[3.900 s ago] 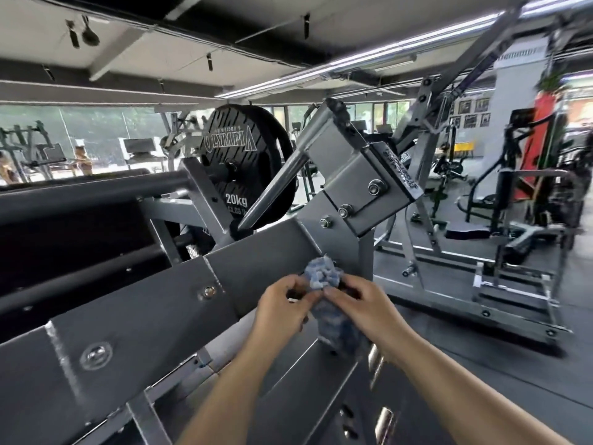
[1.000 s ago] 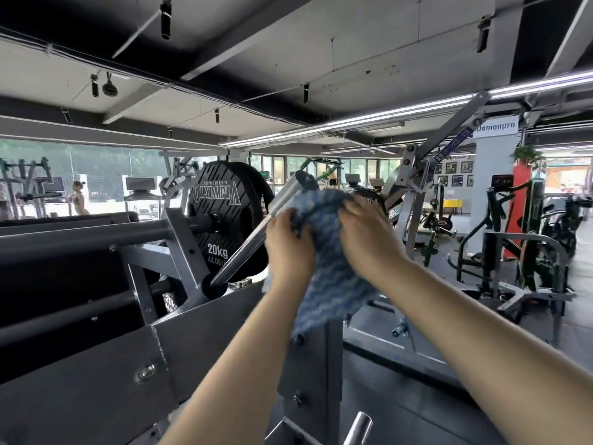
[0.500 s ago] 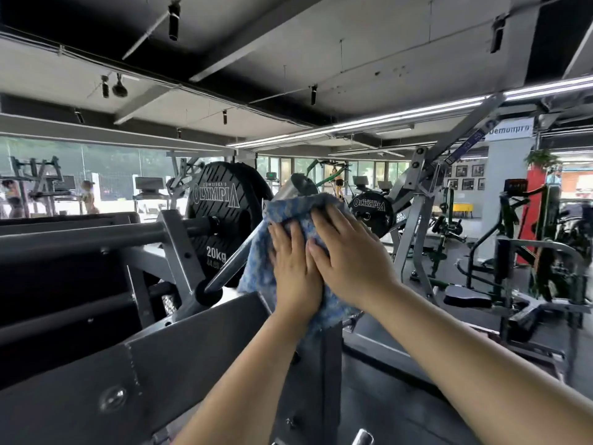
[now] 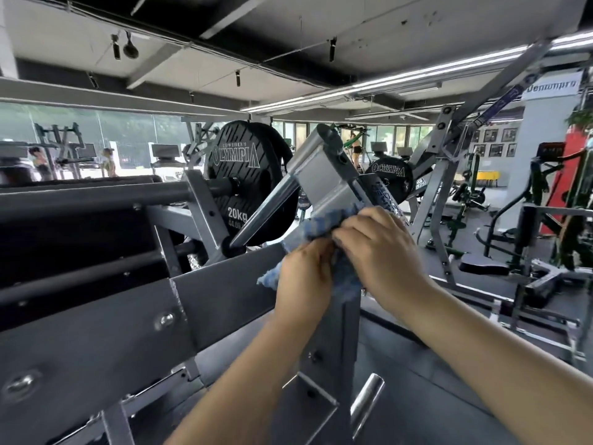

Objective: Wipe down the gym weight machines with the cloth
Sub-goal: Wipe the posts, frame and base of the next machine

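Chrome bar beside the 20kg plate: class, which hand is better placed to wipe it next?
Probably the left hand: it grips the cloth nearer the chrome bar; the right hand lies on the far side.

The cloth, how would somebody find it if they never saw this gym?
Start at the big black Olympia weight plate, then follow the shiny steel bar beside it down to the two hands. The cloth is bunched between them, the only soft, blue thing among hard grey metal.

Blue-and-white patterned cloth point(image 4: 324, 221), grey machine frame point(image 4: 224, 293)
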Demonstrator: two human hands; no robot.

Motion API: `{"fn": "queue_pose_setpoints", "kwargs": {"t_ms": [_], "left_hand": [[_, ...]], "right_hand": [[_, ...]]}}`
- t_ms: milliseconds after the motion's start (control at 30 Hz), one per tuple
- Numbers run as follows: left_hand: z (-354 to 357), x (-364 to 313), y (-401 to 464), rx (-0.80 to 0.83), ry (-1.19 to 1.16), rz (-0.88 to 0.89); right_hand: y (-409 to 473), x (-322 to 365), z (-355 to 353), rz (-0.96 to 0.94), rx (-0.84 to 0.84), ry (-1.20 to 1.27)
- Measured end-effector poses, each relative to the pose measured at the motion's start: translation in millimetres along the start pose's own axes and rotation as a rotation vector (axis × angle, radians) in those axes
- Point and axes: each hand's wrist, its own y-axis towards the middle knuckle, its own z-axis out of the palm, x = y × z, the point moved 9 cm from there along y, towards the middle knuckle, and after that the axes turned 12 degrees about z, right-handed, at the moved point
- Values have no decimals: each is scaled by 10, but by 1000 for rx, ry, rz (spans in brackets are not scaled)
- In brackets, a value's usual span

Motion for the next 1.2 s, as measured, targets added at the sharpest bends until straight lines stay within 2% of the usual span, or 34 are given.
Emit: {"fn": "queue_pose_setpoints", "kwargs": {"t_ms": [100,133,200,267,400,567,633,700,767,800,867,967,1067,1200], "left_hand": [[-208,-96,-319,-194,-19,-45],[-137,-55,-386,-189,-65,-98],[145,114,-391,-83,-148,-197],[396,215,-304,42,-204,-210],[664,441,-219,117,-141,-192],[785,458,-543,54,-247,-301],[696,430,-634,56,-181,-282],[541,497,-732,48,-70,-323],[300,540,-856,-33,8,-379],[185,531,-896,-97,9,-393],[111,548,-859,-129,-67,-422],[358,720,-621,24,-155,-533],[520,834,-383,107,-248,-531],[693,731,-505,159,-176,-510]], "right_hand": [[-154,247,-128,-61,-21,31],[-187,276,-80,-46,11,-15],[-257,207,208,-6,156,-186],[-350,43,506,11,284,-383],[-544,-155,781,-36,308,-546],[-944,-128,922,-61,365,-400],[-1082,-76,901,-40,391,-300],[-1060,-15,739,-10,339,-178],[-1013,131,567,-73,242,-98],[-972,196,512,-110,209,-81],[-832,224,534,-95,207,-99],[-789,122,801,-29,327,-241],[-877,57,976,-23,367,-322],[-958,88,1049,-58,397,-271]]}}
